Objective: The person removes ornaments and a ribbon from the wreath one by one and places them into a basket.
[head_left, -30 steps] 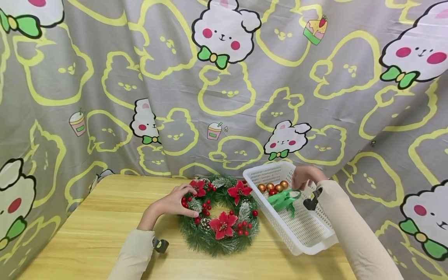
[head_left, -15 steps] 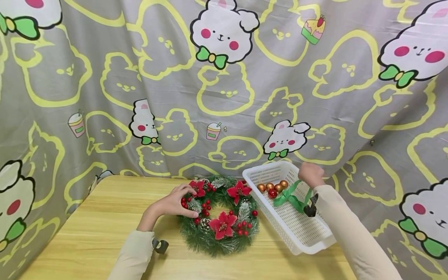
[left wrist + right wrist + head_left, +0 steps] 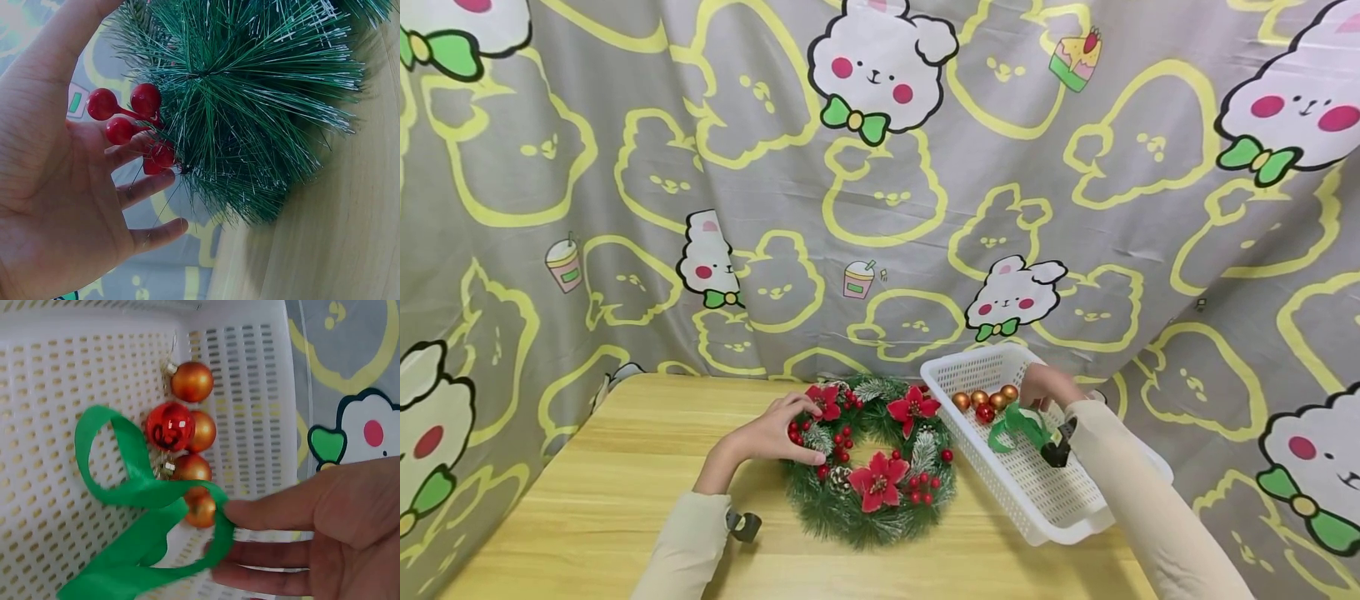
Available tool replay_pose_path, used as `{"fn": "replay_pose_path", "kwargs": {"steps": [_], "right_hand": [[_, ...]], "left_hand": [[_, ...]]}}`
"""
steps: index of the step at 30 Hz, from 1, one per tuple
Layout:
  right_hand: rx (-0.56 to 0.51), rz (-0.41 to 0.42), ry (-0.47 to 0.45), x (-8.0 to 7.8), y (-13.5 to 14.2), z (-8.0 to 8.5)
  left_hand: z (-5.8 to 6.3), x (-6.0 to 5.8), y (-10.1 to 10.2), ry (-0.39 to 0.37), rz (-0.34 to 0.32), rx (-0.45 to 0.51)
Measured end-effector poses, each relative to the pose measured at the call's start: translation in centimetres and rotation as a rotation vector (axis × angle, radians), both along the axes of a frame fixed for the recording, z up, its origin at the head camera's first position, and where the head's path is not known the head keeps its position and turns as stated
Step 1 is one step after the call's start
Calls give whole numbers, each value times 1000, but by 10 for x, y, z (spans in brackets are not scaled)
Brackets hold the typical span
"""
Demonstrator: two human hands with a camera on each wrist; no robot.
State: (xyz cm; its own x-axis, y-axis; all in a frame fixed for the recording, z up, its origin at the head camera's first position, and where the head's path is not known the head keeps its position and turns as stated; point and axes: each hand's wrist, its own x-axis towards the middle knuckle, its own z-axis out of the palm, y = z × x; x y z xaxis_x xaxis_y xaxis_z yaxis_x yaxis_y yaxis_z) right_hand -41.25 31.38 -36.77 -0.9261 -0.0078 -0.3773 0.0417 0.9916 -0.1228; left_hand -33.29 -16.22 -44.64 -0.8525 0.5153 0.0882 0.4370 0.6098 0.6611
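A green wreath with red poinsettias, berries and pine cones lies on the table. My left hand rests at its left side, thumb and fingers spread apart. In the left wrist view, the fingers extend loosely near red berries, with the palm away from the needles. Over the white basket, my right hand pinches a green ribbon. The right wrist view shows the ribbon looped and twisted, one bend between thumb and fingers.
Several gold-coloured baubles and a shiny red bauble lie together in the basket, beside the ribbon. The basket stands right of the wreath on the wooden table. A patterned grey curtain hangs behind and around.
My right hand lifts the green ribbon, spreading its strands, then lowers it again slightly left over the basket. The left hand and wreath stay in place.
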Motion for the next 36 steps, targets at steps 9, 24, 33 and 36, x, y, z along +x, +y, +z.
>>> {"fn": "replay_pose_path", "kwargs": {"steps": [9, 24, 33, 36], "right_hand": [[-144, 184, -102, 8, -29, -3], [-117, 276, -47, -4, -33, -19], [-4, 168, -45, -1, -2, -32], [-44, 150, -32, 0, 7, -36]], "left_hand": [[0, 0, 0, -5, -7, 2], [0, -1, -1, -11, 4, -5], [-1, -4, 0, -10, 1, -7], [-3, -4, 0, -7, 5, -14]]}}
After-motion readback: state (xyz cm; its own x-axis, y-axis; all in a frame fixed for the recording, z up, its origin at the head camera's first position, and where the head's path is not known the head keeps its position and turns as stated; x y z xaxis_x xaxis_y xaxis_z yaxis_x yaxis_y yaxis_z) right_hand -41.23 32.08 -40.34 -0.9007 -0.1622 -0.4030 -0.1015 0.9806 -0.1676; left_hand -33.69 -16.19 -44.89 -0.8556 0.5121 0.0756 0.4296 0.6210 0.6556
